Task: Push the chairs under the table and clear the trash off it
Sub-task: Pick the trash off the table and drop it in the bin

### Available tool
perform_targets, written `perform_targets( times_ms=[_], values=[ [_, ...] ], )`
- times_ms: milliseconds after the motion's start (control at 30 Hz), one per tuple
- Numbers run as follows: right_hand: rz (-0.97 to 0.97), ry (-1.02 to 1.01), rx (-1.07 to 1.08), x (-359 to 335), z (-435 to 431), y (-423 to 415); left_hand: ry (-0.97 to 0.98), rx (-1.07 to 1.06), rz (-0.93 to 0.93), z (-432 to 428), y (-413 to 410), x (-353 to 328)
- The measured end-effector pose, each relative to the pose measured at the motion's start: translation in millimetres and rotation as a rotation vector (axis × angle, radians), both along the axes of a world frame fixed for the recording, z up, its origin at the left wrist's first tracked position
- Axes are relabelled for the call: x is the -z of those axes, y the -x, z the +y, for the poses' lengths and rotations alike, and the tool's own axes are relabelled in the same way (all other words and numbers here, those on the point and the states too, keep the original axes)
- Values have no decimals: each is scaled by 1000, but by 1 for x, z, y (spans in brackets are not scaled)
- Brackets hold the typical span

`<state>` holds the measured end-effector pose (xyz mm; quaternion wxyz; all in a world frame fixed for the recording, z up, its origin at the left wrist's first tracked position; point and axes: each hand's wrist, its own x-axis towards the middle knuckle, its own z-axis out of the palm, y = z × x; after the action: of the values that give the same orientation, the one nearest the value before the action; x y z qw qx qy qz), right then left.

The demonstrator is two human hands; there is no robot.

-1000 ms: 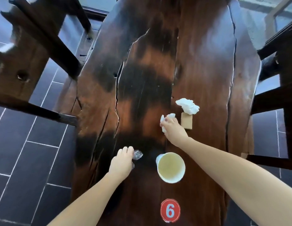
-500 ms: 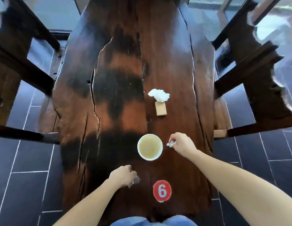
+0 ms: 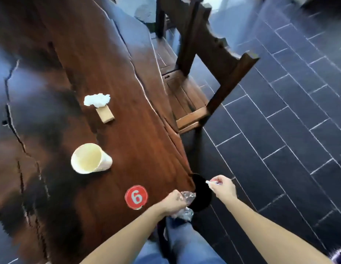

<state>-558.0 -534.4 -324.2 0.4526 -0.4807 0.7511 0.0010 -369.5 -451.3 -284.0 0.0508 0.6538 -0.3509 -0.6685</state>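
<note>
Head view: both hands hang off the tabletop's (image 3: pixel 112 60) corner, over a dark round bin (image 3: pixel 201 195) on the floor at about five o'clock from the red number-6 sticker (image 3: pixel 136 197). The left hand (image 3: pixel 172 203) has its grip curled tight around crumpled clear plastic wrap (image 3: pixel 186 205), which bulges out above and below the fist. The right hand (image 3: pixel 222 188) has its grip pinched on a small white tissue scrap (image 3: pixel 209 182), held at the fingertips.

The step in hand looks like dropping both pieces into the bin. To do it well, I would bring each hand squarely above the dark opening before letting go; the wrap sits over the bin's nine o'clock rim and could fall short, while the scrap is light and could drift, so release low.

Trash left on the tabletop: a paper cup (image 3: pixel 90 159) lying tipped over at ten o'clock from the left hand, and farther off at eleven o'clock a crumpled white tissue (image 3: pixel 96 100) touching a small tan block (image 3: pixel 105 115). A wooden chair (image 3: pixel 202 73) at one o'clock sits with its seat only partly under the tabletop.
</note>
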Motion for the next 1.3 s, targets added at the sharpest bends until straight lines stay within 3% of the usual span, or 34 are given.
perform_targets(
  times_ms=[133, 333, 433, 533, 667, 867, 1000, 1100, 1300],
  values=[
    [-40, -79, 223, 25, 37, 59, -55, -69, 25, 7, 68, 30],
    [-172, -178, 645, 76, 77, 92, -493, -426, 96, 18, 115, 102],
    [-244, -193, 761, 99, 76, 87, -438, -558, -58, 18, 119, 141],
    [-283, -176, 787, 129, 78, 79, -231, -452, -312, 17, 124, 177],
    [-215, -155, 777, 181, 81, 64, -167, -329, -427, -1, 140, 233],
    [-249, -147, 769, 246, 73, 55, -163, -320, -279, -16, 144, 292],
    [-374, -404, 780, 264, 72, 64, -258, -411, -354, -15, 130, 296],
    [-386, -445, 743, 256, 74, 70, -249, -464, -326, -16, 126, 285],
    [-338, -304, 660, 218, 72, 77, -125, -229, -254, -13, 148, 244]
  ],
)
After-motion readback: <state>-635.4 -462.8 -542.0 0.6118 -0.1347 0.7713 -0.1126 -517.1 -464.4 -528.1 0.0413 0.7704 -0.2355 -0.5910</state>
